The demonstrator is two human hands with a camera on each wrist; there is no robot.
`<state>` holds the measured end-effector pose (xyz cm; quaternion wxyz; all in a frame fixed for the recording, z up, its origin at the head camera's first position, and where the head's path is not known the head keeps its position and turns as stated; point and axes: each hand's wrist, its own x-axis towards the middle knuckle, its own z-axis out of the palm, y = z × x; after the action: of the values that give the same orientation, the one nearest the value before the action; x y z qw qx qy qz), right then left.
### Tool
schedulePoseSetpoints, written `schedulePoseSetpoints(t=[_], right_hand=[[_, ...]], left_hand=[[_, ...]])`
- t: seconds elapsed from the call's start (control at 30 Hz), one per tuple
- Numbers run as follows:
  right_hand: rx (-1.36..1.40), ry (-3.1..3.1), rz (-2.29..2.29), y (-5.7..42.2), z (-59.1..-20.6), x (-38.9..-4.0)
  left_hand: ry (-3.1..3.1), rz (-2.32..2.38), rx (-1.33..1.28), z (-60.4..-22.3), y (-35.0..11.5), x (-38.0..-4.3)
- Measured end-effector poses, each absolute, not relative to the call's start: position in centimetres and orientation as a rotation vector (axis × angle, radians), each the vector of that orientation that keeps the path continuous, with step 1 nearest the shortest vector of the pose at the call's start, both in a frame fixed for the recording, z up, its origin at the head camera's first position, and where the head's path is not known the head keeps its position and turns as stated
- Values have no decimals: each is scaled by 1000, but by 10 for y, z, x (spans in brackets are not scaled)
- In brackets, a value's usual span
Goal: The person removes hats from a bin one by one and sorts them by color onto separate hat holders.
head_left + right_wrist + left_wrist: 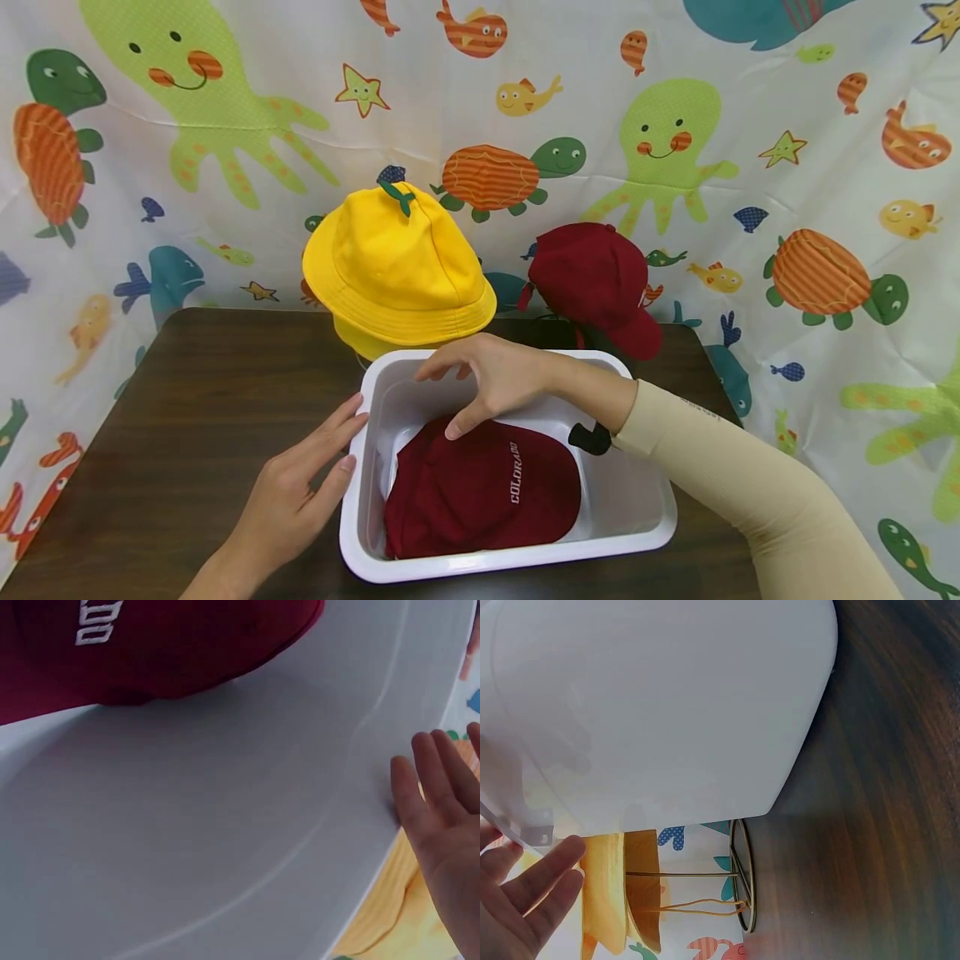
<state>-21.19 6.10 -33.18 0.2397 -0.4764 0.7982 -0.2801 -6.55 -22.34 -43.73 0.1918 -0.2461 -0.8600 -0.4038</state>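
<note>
A dark red cap [480, 492] with COLORADO lettering lies in a white plastic tub [558, 557]; part of it also shows in the right wrist view. My right hand [502, 371] is over the tub's far side, above the cap, its thumb and fingers spread apart and holding nothing. In the right wrist view, the fingers of my right hand [446, 817] appear beside the tub's wall. My left hand [288, 483] rests its extended fingers against the tub's left rim. The left wrist view shows my left hand [529, 889] at the tub's outer side.
Behind the tub, a yellow bucket hat [397, 258] with a green leaf tip sits on a wire stand [682, 874]. Another dark red cap [592, 283] is at the back right. A sea-animal curtain [420, 92] hangs behind the dark wood table [225, 375].
</note>
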Motion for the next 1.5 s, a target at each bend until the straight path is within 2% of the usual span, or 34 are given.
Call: schedulePoseSetpoints(t=[1.07, 1.5], right_hand=[[-1272, 2049, -583, 44, -383, -211], [-1276, 2074, -502, 46, -391, -208]], left_hand=[[-2240, -1126, -775, -441, -223, -72], [-2268, -1145, -762, -439, -221, -69]])
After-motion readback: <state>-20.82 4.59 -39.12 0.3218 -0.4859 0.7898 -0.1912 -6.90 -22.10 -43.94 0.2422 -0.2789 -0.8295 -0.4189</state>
